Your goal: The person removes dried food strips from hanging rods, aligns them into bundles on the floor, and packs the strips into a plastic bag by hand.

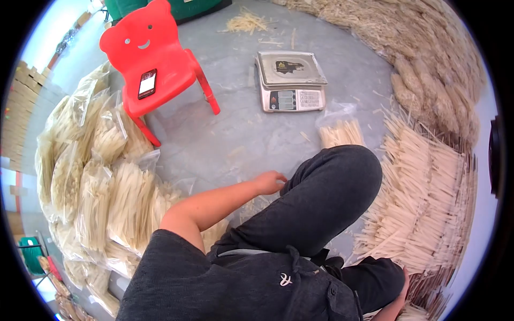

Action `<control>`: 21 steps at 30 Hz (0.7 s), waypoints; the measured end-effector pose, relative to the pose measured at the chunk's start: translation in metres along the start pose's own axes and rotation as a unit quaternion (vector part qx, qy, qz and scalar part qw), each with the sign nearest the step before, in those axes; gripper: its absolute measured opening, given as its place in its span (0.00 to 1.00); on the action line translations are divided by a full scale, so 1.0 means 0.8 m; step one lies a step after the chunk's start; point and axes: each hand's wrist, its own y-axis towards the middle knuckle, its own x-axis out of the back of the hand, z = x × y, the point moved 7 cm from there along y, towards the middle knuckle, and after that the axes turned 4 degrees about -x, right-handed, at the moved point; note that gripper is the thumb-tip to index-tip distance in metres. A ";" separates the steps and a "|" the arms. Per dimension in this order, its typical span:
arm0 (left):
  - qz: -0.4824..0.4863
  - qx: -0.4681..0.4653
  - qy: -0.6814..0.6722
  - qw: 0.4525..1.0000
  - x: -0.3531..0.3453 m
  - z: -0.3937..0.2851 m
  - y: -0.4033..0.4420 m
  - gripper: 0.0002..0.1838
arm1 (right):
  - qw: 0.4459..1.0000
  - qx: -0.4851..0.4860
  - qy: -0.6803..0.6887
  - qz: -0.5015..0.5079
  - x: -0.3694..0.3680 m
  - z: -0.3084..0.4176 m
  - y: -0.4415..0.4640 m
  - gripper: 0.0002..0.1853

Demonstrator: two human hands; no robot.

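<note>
My left hand (271,183) is beside my bent left leg, its fingers loosely bent and partly hidden by the leg. Nothing shows in it. Only the wrist and edge of my right hand (405,283) appear past my right knee, at the border of the pile of pale flat strips (423,198); its fingers are hidden. Just beyond my left knee lies a clear plastic bag of strips (341,132). A weighing scale (292,80) with a metal pan, display and keypad stands on the floor ahead, with a dark mark on its pan.
A red child's chair (160,51) holds a phone (147,84) on its seat. Filled clear bags of strips (128,200) are heaped at my left. Bundled brownish material (428,69) is piled at the far right. Loose strips (246,22) lie on the grey floor.
</note>
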 end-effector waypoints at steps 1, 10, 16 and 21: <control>0.000 0.001 0.003 1.000 -0.001 -0.018 0.003 0.18 | 1.000 0.002 0.004 0.003 0.003 -0.004 0.002 0.19; 0.231 -0.108 0.109 0.961 -0.030 -0.118 -0.042 0.21 | 0.999 0.009 0.035 0.013 0.021 -0.029 0.016 0.19; 0.148 -0.020 -0.014 0.989 -0.055 -0.087 -0.038 0.22 | 0.999 0.009 0.046 0.020 0.029 -0.038 0.023 0.19; 0.003 -0.010 -0.087 0.996 -0.016 -0.147 -0.038 0.18 | 0.998 0.012 0.052 0.028 0.037 -0.038 0.023 0.19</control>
